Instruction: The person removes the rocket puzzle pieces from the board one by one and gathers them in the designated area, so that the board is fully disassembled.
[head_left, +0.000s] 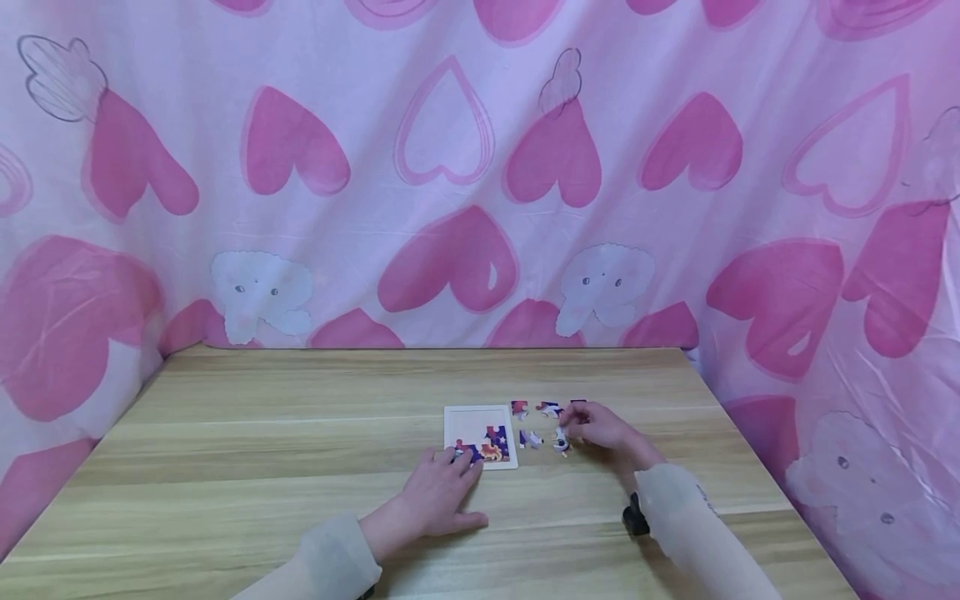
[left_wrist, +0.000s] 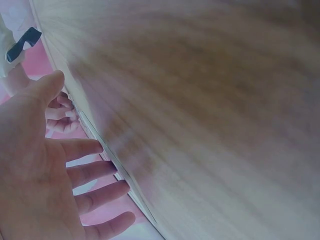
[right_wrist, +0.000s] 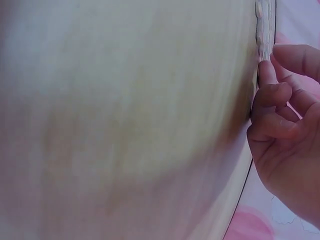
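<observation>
A white puzzle tray (head_left: 451, 421) lies on the table, with joined purple and orange pieces (head_left: 491, 448) filling its lower right part. My left hand (head_left: 441, 493) has its fingers spread, the fingertips over the tray's lower left edge. In the left wrist view these fingers are nearly straight along the tray's side. To the tray's right, my right hand (head_left: 596, 423) is lowered among loose puzzle pieces, its fingertips right at a white and purple piece (head_left: 561, 442). Its lower fingers curl in the right wrist view; I cannot tell whether thumb and forefinger pinch a piece.
More loose puzzle pieces lie right of the tray: one red and purple (head_left: 519, 408), one purple and white (head_left: 531, 439), another (head_left: 550, 409) close to the right hand. The wood-grain table (head_left: 300, 425) ends at a pink heart-patterned curtain (head_left: 450, 250) behind and at both sides.
</observation>
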